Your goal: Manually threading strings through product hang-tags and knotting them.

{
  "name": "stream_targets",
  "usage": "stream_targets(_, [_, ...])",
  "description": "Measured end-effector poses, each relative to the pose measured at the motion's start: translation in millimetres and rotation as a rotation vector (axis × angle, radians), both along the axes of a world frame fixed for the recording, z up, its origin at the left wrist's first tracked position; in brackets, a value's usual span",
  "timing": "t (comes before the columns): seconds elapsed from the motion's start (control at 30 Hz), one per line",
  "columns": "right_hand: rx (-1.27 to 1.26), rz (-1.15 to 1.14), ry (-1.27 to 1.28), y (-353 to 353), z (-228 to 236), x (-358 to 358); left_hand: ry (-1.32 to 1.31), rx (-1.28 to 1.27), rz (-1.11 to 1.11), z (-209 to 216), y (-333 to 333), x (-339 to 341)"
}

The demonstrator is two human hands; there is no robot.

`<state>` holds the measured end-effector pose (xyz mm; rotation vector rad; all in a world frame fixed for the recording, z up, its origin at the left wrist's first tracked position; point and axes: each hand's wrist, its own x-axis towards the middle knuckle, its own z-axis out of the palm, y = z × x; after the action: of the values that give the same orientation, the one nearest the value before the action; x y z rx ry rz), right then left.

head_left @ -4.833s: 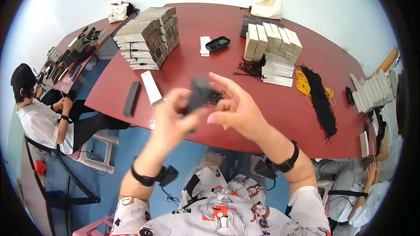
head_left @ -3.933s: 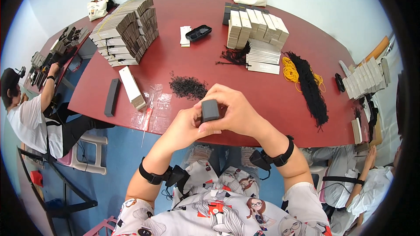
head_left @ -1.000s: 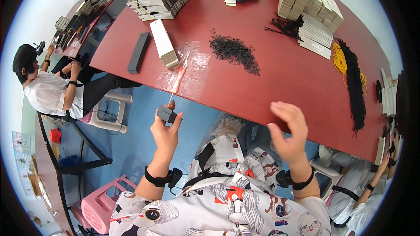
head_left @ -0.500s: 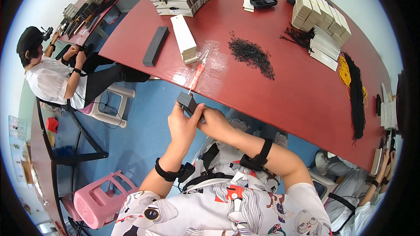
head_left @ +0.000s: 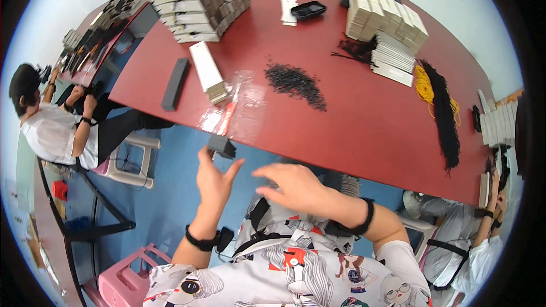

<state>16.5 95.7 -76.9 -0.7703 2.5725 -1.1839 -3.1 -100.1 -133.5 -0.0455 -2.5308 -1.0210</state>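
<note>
At the table's near edge my left hand (head_left: 214,177) holds one end of a dark grey block that looks like a stack of cards (head_left: 222,146). Its fingers go behind the block, partly hidden, and its thumb stands away from it. To the right, over my lap, my right hand (head_left: 297,186) is open, fingers apart, holding nothing. Just beyond the block, a tool with an orange-red handle (head_left: 227,117) lies on clear plastic film (head_left: 250,102). A long stack of white cards (head_left: 207,71) and another dark grey stack (head_left: 176,84) rest nearby.
Black loops of string (head_left: 293,82) lie mid-table on the red table (head_left: 341,136). Tall card stacks (head_left: 193,5) stand at the far left, more card bundles (head_left: 387,17) at the far right. Black cords (head_left: 443,113) hang toward the right. People sit on both sides; a pink stool (head_left: 128,276) stands lower left.
My right hand has come off the dark grey block and moved right, its fingers opening. My left hand keeps the block, its thumb now lifted away. The whole view has shifted.
</note>
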Motion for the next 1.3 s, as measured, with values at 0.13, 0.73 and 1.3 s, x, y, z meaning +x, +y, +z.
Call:
stream_targets(0.13, [-0.098, 0.073, 0.597, 57, 108, 50, -0.202, -0.088, 0.016, 15, -6, 26])
stream_targets(0.73, [0.327, -0.228, 0.87, 166, 115, 69, 0.015, -0.239, -0.421, 105, 117, -79])
stream_targets(1.3, [0.285, -1.318, 0.168, 436, 57, -5, 0.157, -0.308, -0.347, 82, 124, -91])
